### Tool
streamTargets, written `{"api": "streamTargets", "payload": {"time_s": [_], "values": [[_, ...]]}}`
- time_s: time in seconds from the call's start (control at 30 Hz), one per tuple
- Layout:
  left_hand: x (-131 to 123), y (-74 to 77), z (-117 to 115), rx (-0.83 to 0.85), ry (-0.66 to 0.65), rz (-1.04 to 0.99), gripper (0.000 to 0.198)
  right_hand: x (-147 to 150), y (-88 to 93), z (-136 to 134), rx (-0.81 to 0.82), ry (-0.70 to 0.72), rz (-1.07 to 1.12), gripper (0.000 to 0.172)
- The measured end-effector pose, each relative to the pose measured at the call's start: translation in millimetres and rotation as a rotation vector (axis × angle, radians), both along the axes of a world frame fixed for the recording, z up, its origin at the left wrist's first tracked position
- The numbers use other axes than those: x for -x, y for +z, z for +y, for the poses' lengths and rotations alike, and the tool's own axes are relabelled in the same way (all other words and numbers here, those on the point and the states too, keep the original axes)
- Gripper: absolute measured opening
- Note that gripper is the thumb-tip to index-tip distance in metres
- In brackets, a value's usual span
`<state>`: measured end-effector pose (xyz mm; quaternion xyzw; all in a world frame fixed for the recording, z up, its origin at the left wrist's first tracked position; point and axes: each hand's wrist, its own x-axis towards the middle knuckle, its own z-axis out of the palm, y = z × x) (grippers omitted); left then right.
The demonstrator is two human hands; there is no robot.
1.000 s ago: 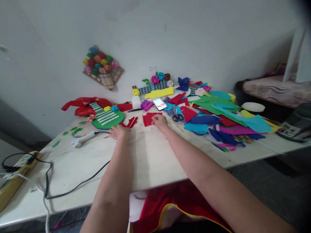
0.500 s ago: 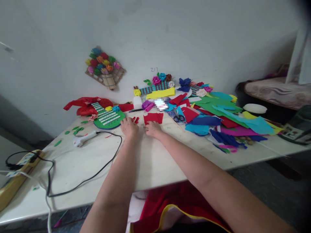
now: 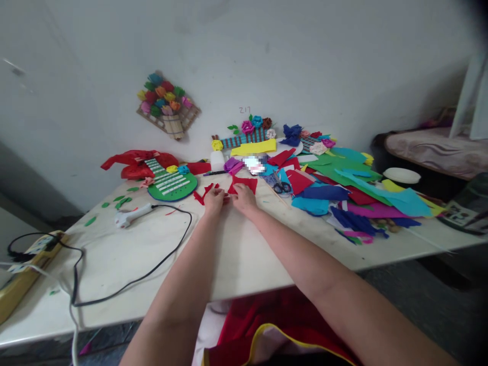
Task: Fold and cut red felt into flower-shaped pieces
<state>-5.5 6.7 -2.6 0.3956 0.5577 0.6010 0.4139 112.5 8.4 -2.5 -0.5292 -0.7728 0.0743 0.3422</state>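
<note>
A piece of red crepe paper (image 3: 248, 183) lies on the table in front of me, its near left corner lifted. My right hand (image 3: 244, 200) pinches that corner, the fingers covering part of the sheet. Close beside it, my left hand (image 3: 215, 201) has its fingertips pressed together at the same corner, almost touching the right fingertips. Torn red scraps (image 3: 200, 197) lie just beyond and left of my left hand. A green guitar-shaped craft piece (image 3: 173, 185) with white strips and paper flowers rests farther left.
A white glue gun (image 3: 132, 215) with a black cord lies left, near a yellow power strip (image 3: 34, 272). Scissors (image 3: 281, 187) and piled coloured paper (image 3: 354, 190) are on the right. Against the wall stands a flowered craft piece (image 3: 244, 138); a white bowl (image 3: 401, 176) sits at the far right.
My left hand has moved right, off the red scraps, towards my right hand. My right hand has shifted slightly up onto the red paper, whose near left corner is now raised.
</note>
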Motion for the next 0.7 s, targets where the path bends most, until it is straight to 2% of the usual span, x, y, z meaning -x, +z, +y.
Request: {"api": "streamTargets", "payload": {"time_s": [0.13,0.3,0.43,0.57,0.7], "values": [[-6,7.0,-6,-0.018,-0.122,-0.202,0.017,-2,1.5,2,-0.080,0.032,0.082,0.040],[-9,12.5,-9,-0.029,-0.201,-0.396,0.034,-1,2.6,-2,-0.156,0.135,0.040,0.040],[-8,8.9,-6,-0.121,-0.252,-0.489,0.026,2,1.2,-7,-0.171,0.278,-0.046,0.034],[-3,2.5,-2,-0.194,-0.150,-0.502,0.010,6,-2.6,-7,-0.202,0.394,-0.058,0.025],[-1,2.2,-1,-0.170,-0.135,-0.462,0.005,5,-1.9,-3,-0.149,0.347,0.119,0.027]]}}
